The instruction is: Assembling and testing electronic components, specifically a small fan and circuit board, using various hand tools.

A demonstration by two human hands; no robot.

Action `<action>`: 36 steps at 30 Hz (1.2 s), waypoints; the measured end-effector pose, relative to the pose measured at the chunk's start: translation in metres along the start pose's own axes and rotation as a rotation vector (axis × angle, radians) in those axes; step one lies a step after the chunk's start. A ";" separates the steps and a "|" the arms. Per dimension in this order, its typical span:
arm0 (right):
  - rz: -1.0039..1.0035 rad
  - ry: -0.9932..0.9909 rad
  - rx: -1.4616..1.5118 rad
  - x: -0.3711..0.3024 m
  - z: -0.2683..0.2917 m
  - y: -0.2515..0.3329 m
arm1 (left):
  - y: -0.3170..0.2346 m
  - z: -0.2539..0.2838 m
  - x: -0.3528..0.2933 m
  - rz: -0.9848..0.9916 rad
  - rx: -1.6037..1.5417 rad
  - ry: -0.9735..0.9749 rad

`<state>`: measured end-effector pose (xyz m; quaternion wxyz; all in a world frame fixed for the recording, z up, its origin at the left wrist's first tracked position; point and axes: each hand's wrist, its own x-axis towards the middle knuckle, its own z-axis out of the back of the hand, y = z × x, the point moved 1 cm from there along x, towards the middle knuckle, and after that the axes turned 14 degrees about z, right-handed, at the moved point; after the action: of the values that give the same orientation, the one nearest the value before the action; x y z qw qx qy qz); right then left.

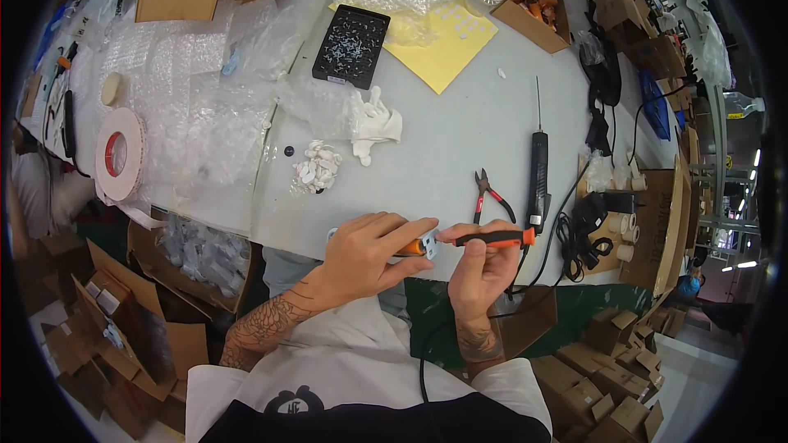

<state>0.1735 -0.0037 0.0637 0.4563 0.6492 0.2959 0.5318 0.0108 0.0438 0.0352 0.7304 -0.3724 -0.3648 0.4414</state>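
Observation:
My left hand (368, 251) is closed around a small orange and pale blue-grey part (428, 244) at the table's near edge. A screwdriver (497, 238) with a black and orange handle lies in the grip of my right hand (480, 272). Its front end points left at the part; fingers hide the tip, so I cannot tell whether it touches. Just beyond my right hand are red-handled cutting pliers (492, 195). A black electric screwdriver (538, 176) with a long thin bit rests to their right.
Farther back are a black tray of small screws (351, 45), a yellow sheet (443, 53), white gloves (377, 127) and a pile of small white pieces (318, 166). Bubble wrap (180, 74) and a tape roll (121, 154) cover the left. Cables (566, 246) lie right; cardboard boxes (611, 361) stand below.

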 end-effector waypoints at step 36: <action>0.116 0.478 -0.458 0.059 0.020 -0.033 | 0.008 -0.008 -0.016 -0.066 -0.024 -0.008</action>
<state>0.2118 0.0554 0.0585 0.4771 0.4027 0.2299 0.7466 0.0094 0.0299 0.0213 0.7384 -0.3672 -0.3851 0.4141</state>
